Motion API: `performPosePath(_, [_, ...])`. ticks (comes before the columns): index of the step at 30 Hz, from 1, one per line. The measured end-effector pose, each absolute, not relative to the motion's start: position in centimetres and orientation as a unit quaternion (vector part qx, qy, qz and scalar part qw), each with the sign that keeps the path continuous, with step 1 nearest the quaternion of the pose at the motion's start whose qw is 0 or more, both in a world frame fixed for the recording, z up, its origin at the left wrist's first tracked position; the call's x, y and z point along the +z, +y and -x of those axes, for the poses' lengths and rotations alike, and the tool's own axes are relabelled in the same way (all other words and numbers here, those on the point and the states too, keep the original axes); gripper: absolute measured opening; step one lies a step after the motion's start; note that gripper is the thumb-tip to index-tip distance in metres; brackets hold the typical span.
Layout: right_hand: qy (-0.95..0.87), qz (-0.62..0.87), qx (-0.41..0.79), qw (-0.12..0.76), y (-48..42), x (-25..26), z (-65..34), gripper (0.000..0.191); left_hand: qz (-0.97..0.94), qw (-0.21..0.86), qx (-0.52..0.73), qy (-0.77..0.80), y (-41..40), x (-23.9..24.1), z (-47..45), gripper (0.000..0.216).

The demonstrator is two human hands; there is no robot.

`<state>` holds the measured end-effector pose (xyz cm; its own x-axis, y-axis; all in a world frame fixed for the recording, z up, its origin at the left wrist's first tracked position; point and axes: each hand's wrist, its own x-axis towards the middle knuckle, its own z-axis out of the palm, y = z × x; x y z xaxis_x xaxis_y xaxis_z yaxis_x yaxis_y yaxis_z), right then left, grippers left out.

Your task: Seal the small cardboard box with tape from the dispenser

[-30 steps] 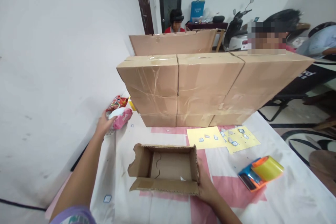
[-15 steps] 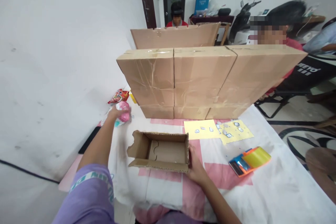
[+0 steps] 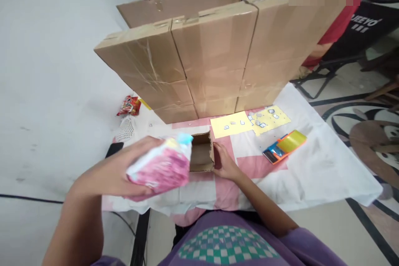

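Note:
My left hand (image 3: 137,174) is wrapped round a pink and white soft packet (image 3: 166,165) with a light blue end. The packet is held up in front of the open cardboard box (image 3: 202,149) and hides its left part. What kind of goods the packet contains, I cannot make out. On the box's right end rests my right hand (image 3: 225,163), its fingers gripping that wall. The visible inside of the box is bare cardboard.
Taped cardboard boxes (image 3: 215,58) form a wall across the table's back. Yellow sheets (image 3: 232,124) with small pieces lie before it, and an orange and blue tape dispenser (image 3: 282,147) at right. A red snack bag (image 3: 129,105) sits left. Two people are beyond.
My left hand has lifted the pink packet from the table's left side and brought it right and nearer, over the box. My right hand stays on the box. The view has tilted down.

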<state>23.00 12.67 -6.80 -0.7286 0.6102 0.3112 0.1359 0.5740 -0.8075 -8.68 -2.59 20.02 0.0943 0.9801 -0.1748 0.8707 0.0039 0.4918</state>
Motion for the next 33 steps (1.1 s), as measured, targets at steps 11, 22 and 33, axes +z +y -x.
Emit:
performPosePath(11, [-0.865,0.171,0.398,0.254,14.8,-6.0,-21.9,0.144,-0.786,0.165,-0.012,0.596,2.9,13.2,6.9,0.096])
performPosePath(22, [-0.829,0.166,0.453,0.283,15.3,-4.2,-22.1,0.148,-0.852,0.001,-0.027,0.523,5.6,9.6,6.2,0.089])
performPosePath(33, [-0.801,0.196,0.471,0.313,13.1,-5.5,-25.1,0.154,-0.821,-0.051,-0.154,0.547,7.1,4.9,2.3,0.062])
